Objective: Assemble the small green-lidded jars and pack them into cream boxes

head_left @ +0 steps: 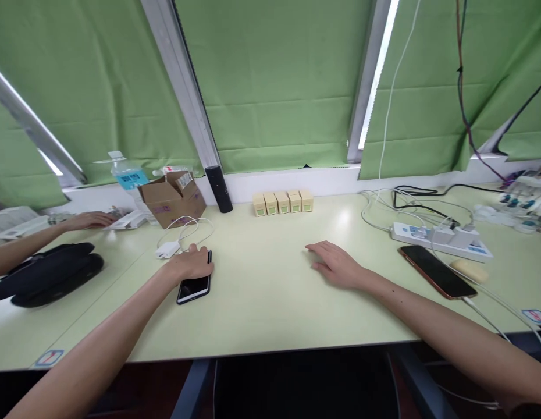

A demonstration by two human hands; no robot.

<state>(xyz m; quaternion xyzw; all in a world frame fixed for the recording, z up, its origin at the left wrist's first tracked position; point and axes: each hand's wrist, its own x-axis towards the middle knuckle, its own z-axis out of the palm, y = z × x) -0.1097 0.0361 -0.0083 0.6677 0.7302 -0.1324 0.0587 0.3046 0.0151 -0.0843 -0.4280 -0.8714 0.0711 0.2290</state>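
My left hand [189, 265] lies over the upper part of a dark-cased smartphone [195, 286] on the table, its thumb by the phone's right edge and its fingers curled on the far side. Part of the screen is covered by the hand. Just beyond it is a white charger [167, 250] with a looped white cable. On the bare tabletop to the right, my right hand [335, 265] rests palm down, fingers stretched out and thumb apart, with nothing in it. Several small cream boxes [283, 203] stand in a row near the wall, between and beyond both hands.
At the back left are an open cardboard box [173, 201], a black cylinder [219, 189] and a plastic bottle [127, 173]. Another person's hand [91, 220] reaches in beside a black bag [47, 273]. A power strip [440, 241], cables and a second phone [436, 270] lie right.
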